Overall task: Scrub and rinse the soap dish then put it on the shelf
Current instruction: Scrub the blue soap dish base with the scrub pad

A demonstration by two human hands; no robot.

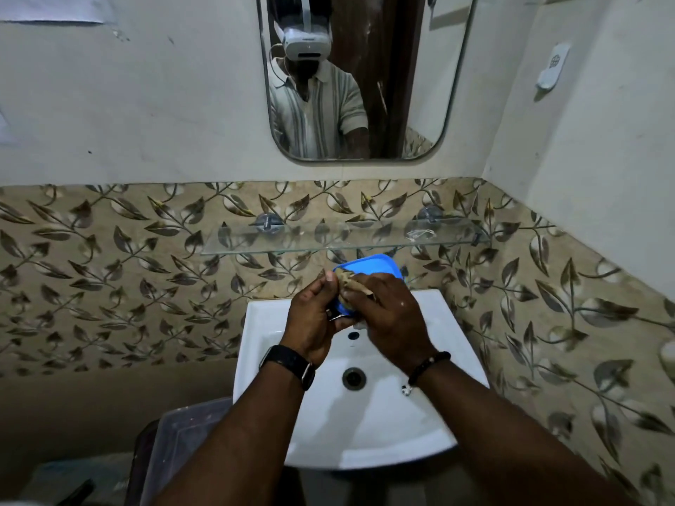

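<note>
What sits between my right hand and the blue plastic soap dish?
Head view: a brown scrubbing cloth lies pressed between the right hand and the blue plastic soap dish.

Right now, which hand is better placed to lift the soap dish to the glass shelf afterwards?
Left, probably. The left hand already grips the blue soap dish, while the right hand presses a brown scrubber on it. The shelf is directly above.

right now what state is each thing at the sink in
soap dish: held tilted above the sink, being scrubbed
scrub pad: pressed on the dish by the right hand
left hand: gripping the dish's near end
sink: no water standing, drain open
glass shelf: bare where the dish should go, a small wiry item near its right end
tap: hidden behind the hands, cannot tell if running
</note>
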